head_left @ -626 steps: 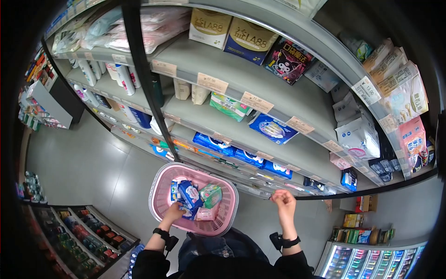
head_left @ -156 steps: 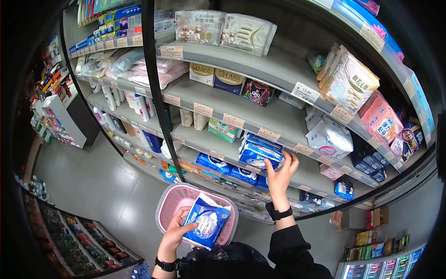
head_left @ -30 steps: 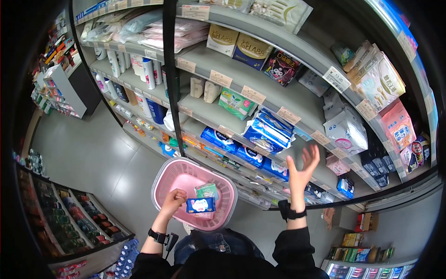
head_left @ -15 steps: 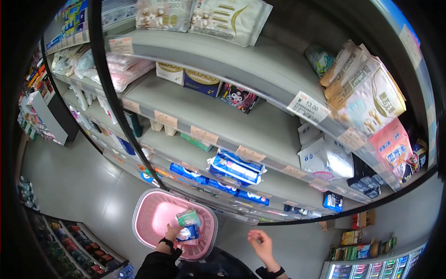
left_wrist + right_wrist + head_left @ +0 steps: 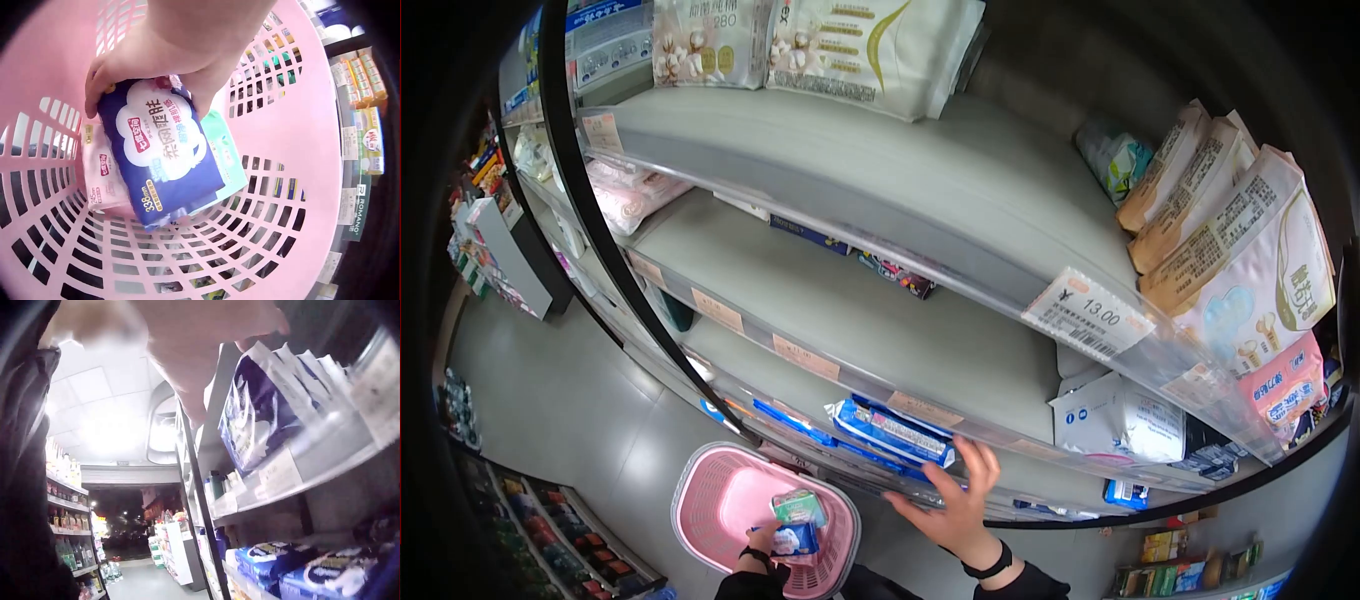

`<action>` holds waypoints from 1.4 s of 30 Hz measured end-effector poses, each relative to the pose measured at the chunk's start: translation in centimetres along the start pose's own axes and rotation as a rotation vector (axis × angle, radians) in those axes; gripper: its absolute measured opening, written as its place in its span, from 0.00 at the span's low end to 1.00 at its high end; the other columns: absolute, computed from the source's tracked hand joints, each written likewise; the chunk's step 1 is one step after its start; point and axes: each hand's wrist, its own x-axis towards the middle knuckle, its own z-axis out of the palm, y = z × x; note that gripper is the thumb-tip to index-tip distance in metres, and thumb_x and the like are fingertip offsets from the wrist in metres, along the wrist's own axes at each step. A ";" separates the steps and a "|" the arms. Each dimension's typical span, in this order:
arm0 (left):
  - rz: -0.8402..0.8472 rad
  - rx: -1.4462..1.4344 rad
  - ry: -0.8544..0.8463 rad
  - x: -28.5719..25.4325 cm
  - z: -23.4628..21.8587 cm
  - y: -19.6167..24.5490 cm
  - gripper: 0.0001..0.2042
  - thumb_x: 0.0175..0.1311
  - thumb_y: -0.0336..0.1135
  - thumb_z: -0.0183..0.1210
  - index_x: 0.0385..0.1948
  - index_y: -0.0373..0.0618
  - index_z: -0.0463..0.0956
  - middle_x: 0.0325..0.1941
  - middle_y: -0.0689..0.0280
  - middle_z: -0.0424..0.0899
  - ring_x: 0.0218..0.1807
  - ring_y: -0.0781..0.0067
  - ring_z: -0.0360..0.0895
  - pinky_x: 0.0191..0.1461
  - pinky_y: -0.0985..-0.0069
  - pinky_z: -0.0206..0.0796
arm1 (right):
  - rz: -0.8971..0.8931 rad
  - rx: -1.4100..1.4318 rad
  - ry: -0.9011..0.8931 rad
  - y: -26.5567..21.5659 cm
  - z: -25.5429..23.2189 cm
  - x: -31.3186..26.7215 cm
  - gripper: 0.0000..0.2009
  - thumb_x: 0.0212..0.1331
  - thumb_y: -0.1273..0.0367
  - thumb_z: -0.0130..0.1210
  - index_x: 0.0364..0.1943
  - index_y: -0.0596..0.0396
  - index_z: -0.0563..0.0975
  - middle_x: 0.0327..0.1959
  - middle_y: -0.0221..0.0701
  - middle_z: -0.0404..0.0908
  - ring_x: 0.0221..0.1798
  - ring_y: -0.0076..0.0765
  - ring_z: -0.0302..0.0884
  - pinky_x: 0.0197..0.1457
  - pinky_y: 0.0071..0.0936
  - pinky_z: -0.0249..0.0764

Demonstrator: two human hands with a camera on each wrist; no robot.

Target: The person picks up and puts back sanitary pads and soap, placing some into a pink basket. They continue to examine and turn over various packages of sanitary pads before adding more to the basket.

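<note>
Inside the pink basket (image 5: 700, 500), my left hand (image 5: 762, 540) grips a dark blue package (image 5: 794, 539); the left wrist view shows its fingers and thumb round the upper end of that package (image 5: 164, 147). A pink package (image 5: 103, 169) and a green package (image 5: 226, 156) lie beside and partly under it. My right hand (image 5: 960, 505) is raised at the shelf with spread fingers, holding nothing, its fingertips close to the right end of a row of blue-and-white packages (image 5: 892, 430). In the right wrist view those packages (image 5: 259, 419) stand on the shelf below the hand (image 5: 194, 344).
A higher shelf edge with a 13.00 price tag (image 5: 1088, 312) runs across above my right hand. White cotton packs (image 5: 850, 50) and beige-and-white packs (image 5: 1250, 250) stand on it. A black shelf post (image 5: 600, 230) rises at the left. Bottle racks (image 5: 550, 530) stand lower left.
My view has moved closer to the shelves. My right hand has risen from low beside the basket to the blue-and-white packages, fingers spreading. My left hand now grips the dark blue package in the basket.
</note>
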 end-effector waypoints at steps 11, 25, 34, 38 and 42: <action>0.182 0.011 -0.109 -9.0 -0.9 4.5 0.29 0.48 0.33 0.67 0.53 0.40 0.63 0.44 0.56 0.78 0.40 0.60 0.81 0.41 0.62 0.76 | 0.231 0.024 -0.384 2.6 3.8 3.0 0.20 0.52 0.57 0.63 0.51 0.40 0.80 0.52 0.33 0.79 0.53 0.44 0.75 0.55 0.39 0.66; 0.671 -0.122 -0.374 -24.5 -4.8 15.6 0.33 0.53 0.32 0.64 0.60 0.40 0.56 0.53 0.56 0.72 0.48 0.62 0.76 0.48 0.65 0.72 | -0.038 -0.183 -0.209 -1.7 -0.7 3.6 0.25 0.54 0.51 0.59 0.58 0.35 0.75 0.61 0.34 0.69 0.64 0.46 0.63 0.64 0.51 0.56; 0.792 -0.130 -0.516 -31.7 -10.9 10.1 0.35 0.56 0.30 0.63 0.64 0.40 0.52 0.58 0.56 0.69 0.53 0.63 0.73 0.53 0.68 0.70 | 0.336 0.550 -0.413 -13.4 -3.9 -9.7 0.16 0.58 0.70 0.59 0.51 0.55 0.76 0.41 0.38 0.80 0.41 0.37 0.79 0.43 0.30 0.75; 0.814 -0.116 -0.601 -34.8 -12.2 6.8 0.36 0.57 0.30 0.62 0.66 0.40 0.50 0.60 0.56 0.67 0.55 0.63 0.71 0.55 0.69 0.68 | 0.355 0.542 -0.629 -16.5 -4.3 -16.4 0.31 0.57 0.66 0.63 0.65 0.51 0.64 0.63 0.41 0.66 0.56 0.39 0.73 0.56 0.32 0.72; 0.822 -0.094 -0.689 -37.7 -13.1 3.8 0.37 0.59 0.29 0.61 0.68 0.40 0.48 0.63 0.56 0.65 0.58 0.64 0.70 0.57 0.69 0.67 | 0.734 0.964 -0.659 -18.0 -5.1 -19.8 0.30 0.63 0.67 0.58 0.68 0.53 0.59 0.59 0.34 0.69 0.58 0.29 0.69 0.57 0.29 0.71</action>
